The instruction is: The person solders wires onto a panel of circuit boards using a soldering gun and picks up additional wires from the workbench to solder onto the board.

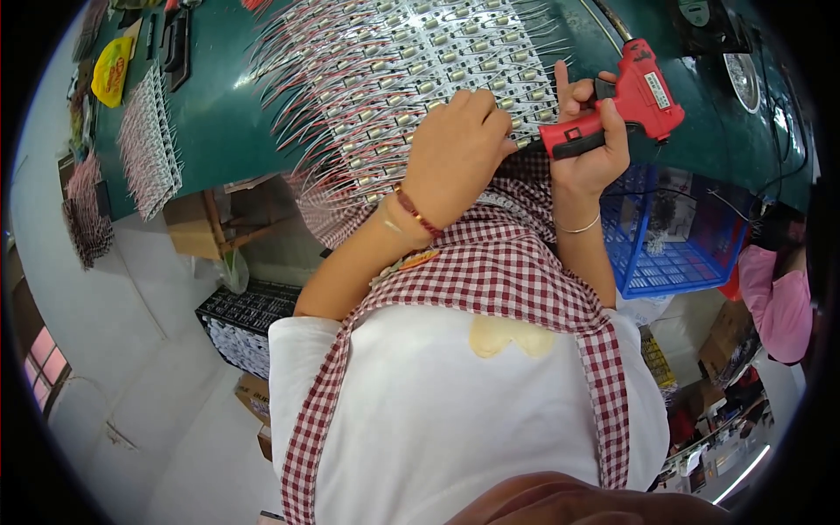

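Observation:
My right hand [591,162] is wrapped round the grip of a red pistol-shaped soldering gun [643,92], one finger stretched out past it. The gun's metal barrel points away from me toward the far edge. My left hand [459,144] lies bent over the near right part of a large panel of small circuit boards [376,105]. Its fingers are curled, and their tips and anything between them are hidden. Rows of small metallic cylinders cover the panel, with red and white wires [302,109] fanning out along its left side.
More wired board strips [149,144] lie at the table's left, near a yellow packet [112,70] and a black tool [178,48]. A metal dish [742,83] sits far right on the green table [219,127]. Below are a blue crate [674,254] and a person's pink sleeve [779,306].

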A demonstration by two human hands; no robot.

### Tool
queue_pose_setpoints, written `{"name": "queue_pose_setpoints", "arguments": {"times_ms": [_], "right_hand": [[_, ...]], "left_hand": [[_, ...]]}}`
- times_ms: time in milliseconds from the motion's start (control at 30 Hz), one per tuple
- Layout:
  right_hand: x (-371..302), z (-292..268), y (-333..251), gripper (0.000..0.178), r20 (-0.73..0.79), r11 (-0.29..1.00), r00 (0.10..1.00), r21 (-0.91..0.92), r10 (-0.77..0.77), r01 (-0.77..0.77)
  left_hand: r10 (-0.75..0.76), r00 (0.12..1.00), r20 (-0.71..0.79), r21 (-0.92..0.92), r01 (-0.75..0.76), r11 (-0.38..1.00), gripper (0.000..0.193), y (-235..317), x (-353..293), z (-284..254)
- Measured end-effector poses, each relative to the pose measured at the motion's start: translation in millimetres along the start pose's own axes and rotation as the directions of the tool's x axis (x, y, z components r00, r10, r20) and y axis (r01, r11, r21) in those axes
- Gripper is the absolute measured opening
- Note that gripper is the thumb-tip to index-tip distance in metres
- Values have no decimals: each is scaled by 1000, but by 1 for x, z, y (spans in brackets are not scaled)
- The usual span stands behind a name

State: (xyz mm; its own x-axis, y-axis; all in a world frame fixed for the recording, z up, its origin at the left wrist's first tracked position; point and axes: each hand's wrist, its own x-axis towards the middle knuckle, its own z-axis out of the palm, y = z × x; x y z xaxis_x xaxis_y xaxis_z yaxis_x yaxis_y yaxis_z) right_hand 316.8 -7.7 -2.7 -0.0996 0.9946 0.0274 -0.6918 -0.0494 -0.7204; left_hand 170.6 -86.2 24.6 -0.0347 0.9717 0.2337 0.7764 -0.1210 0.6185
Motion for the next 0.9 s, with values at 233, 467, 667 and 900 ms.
{"name": "queue_pose_setpoints", "arguments": {"times_ms": [233,467,667,900], "right_hand": [[-1,-3,1,30,32,998,999,58,10,-12],[0,-2,1,31,10,1000,1000,29,8,-8],[2,-1,0,29,24,999,1000,43,7,-8],[4,-3,1,30,23,999,1000,51,12,-13]], "left_hand": [[-39,999,-26,41,40,998,13,0,-11,-5],[-209,957,-203,155,242,958,14,-11,-58,-10],[-73,977,-199,187,111,976,18,0,-53,-11],[61,997,-50,326,-41,944,31,-9,-55,14]]}}
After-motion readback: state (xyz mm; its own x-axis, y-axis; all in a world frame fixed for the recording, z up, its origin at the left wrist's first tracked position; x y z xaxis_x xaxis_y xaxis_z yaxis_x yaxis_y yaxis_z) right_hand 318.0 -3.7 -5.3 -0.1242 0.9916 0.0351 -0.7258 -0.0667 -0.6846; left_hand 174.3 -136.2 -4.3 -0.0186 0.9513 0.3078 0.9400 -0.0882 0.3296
